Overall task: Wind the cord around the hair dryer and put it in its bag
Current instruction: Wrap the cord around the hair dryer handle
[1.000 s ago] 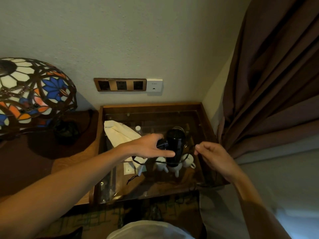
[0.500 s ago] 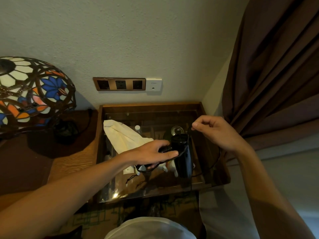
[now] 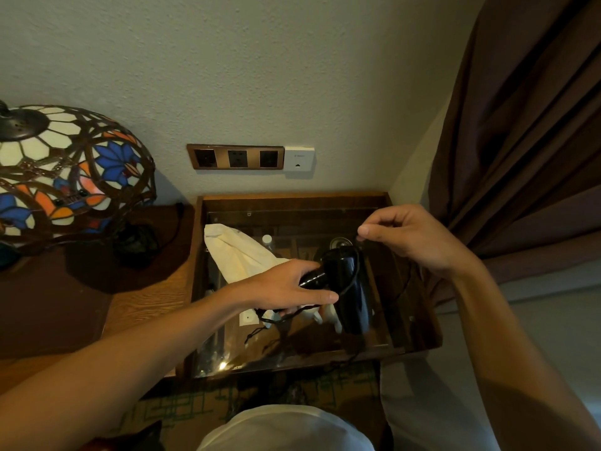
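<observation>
My left hand (image 3: 292,284) grips the handle of the black hair dryer (image 3: 349,288), which hangs over the glass-topped wooden table (image 3: 292,200). A black cord (image 3: 353,275) runs over the dryer's body and up to my right hand (image 3: 413,239), which pinches it just above the dryer's top end. More cord loops under my left hand and trails down to the right. The cream cloth bag (image 3: 234,252) lies on the glass behind my left hand, partly hidden by it.
A stained-glass lamp (image 3: 65,177) stands on the left counter. A socket panel (image 3: 235,156) and a white wall plate (image 3: 299,157) sit on the wall behind. Brown curtains (image 3: 520,141) hang at the right. Small white cups (image 3: 322,315) show under the dryer.
My right hand rose from beside the dryer to above it, carrying the cord up and over the body. The dryer turned in my left hand, its body now pointing down-right.
</observation>
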